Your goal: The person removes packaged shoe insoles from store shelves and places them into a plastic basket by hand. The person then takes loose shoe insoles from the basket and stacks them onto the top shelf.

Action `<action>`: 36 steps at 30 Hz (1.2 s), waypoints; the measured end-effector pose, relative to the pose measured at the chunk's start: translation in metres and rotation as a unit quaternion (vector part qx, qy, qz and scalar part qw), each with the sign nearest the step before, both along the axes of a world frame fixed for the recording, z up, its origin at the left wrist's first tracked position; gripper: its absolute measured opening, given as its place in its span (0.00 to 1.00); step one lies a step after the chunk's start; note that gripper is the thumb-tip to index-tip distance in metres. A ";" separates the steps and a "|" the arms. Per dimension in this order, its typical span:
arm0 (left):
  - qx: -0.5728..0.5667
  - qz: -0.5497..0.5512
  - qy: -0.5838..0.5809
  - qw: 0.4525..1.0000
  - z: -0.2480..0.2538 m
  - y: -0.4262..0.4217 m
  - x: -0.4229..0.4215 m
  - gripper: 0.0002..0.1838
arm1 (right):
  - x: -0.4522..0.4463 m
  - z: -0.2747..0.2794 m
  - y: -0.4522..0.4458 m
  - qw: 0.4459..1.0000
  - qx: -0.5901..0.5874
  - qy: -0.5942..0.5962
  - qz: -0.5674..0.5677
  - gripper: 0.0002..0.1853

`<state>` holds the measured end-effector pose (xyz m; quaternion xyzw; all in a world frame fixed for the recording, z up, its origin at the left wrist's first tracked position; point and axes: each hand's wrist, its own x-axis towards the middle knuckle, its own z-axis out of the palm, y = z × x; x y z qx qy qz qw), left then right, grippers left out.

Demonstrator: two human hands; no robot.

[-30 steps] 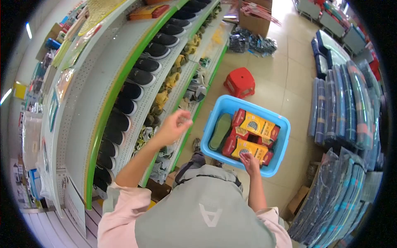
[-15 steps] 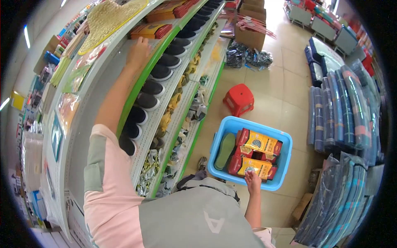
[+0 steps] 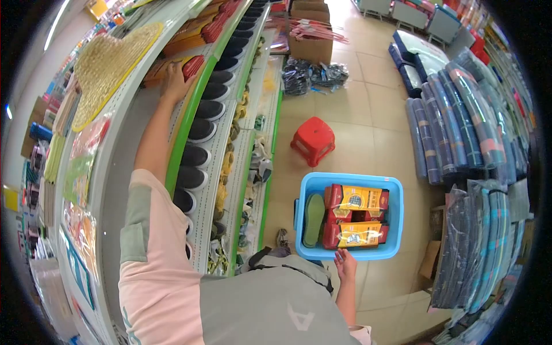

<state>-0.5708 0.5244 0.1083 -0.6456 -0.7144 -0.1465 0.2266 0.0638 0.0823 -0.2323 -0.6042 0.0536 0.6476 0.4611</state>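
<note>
On the upper left shelf, my left hand (image 3: 175, 85) has its fingers closed over the near end of a stack of red and yellow packages (image 3: 192, 66). The fingertips partly hide the packages. My right hand (image 3: 345, 265) is empty, fingers apart, at the near rim of a blue plastic bin (image 3: 393, 250). Inside the bin lie several red and yellow packages (image 3: 357, 198) in two rows, with a green sole-shaped item (image 3: 314, 219) along the left side.
Rows of dark shoes (image 3: 202, 130) line the shelf with a green edge (image 3: 183, 135). A red stool (image 3: 313, 141) stands beyond the bin. A straw hat (image 3: 110, 69) lies at upper left. Wrapped folded textiles (image 3: 454, 121) are stacked on the right, and black plastic bags (image 3: 313, 76) lie ahead.
My left hand has gone from above the lower shelves up to the stacked packages and now overlaps them. My right hand stays near the bin's rim. The view has shifted.
</note>
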 end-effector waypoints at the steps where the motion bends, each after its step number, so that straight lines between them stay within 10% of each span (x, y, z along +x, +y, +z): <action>1: -0.003 -0.008 -0.002 1.000 0.000 0.004 -0.002 0.35 | -0.004 0.000 -0.001 1.000 0.002 0.002 -0.006 0.09; 14: 0.066 -0.045 0.330 0.940 0.007 0.046 0.020 0.19 | -0.012 -0.010 -0.001 0.998 0.002 -0.002 -0.066 0.08; 20: -0.024 0.123 0.165 0.978 0.011 0.041 0.015 0.15 | 0.002 -0.013 -0.022 0.997 0.007 -0.010 -0.079 0.09; 23: 0.052 0.151 0.268 0.950 -0.010 0.036 -0.003 0.14 | 0.013 -0.016 -0.031 0.997 0.003 0.001 -0.081 0.09; 36: -0.004 0.086 0.015 0.996 0.043 -0.137 0.054 0.26 | 0.066 0.035 0.041 0.989 0.110 -0.052 0.087 0.12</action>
